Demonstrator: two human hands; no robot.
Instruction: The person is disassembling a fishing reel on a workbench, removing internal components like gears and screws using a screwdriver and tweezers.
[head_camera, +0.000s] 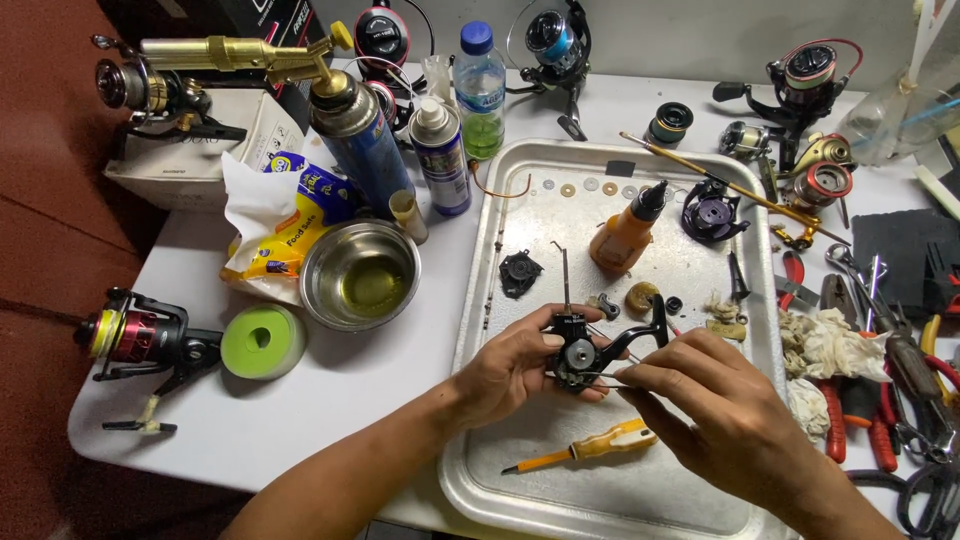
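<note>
Head view, one entry. Left hand (510, 370): fingers wrapped around a black reel body (577, 356), held just above the metal tray (520, 470) on the white desk (300, 400). Right hand (725, 405): fingers pinched narrow on a thin wire part at the reel body's side; its exact shape is too fine to tell. On the tray: orange-handled screwdriver (600, 446) just below the hands, orange oil bottle (625, 232), a row of small washers (585, 187), loose black parts. Off the tray: steel bowl (362, 272), spray cans, water bottle, other reels, pliers at right. Risks, as judged: the thin part looks springy and could slip from the pinch and fly among the clutter; a tilt of the open body could shed small pieces; a forearm could nudge the screwdriver or scatter the washers.
</note>
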